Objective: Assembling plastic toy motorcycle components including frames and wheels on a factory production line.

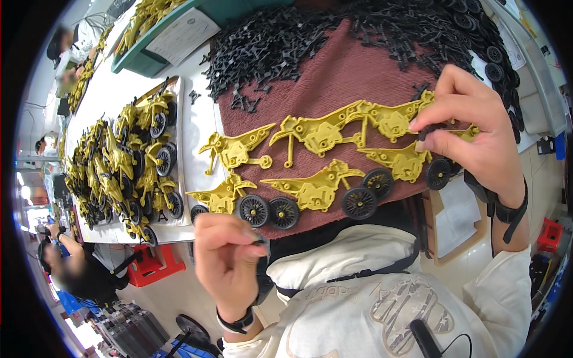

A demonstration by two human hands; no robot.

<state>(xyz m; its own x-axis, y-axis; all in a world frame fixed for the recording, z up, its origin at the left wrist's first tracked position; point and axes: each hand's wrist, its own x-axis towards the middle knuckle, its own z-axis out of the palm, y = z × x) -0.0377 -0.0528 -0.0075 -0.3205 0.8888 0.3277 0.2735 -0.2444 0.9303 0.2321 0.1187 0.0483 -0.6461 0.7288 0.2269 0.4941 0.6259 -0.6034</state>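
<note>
My right hand (pixel 474 122) pinches a small black plastic part (pixel 432 130) between thumb and fingertips, over the yellow toy motorcycle halves at the right. My left hand (pixel 225 259) is closed in a pinch at the towel's near edge, with a small dark part (pixel 259 243) showing at its fingertips. Two rows of yellow halves lie on the reddish-brown towel (pixel 313 68). In the far row are a left half (pixel 234 151) and a middle half (pixel 319 133). The near row includes another half (pixel 316 188), with black spoked wheels (pixel 359 203) set along it.
Heaps of small black parts (pixel 262 51) cover the towel's far side, beside stacked black wheels (pixel 494 62). A tray of assembled yellow motorcycles (pixel 113 161) stands left. Beyond it is a green bin (pixel 143 56). Red stools (pixel 156 265) and another person (pixel 77 268) are at lower left.
</note>
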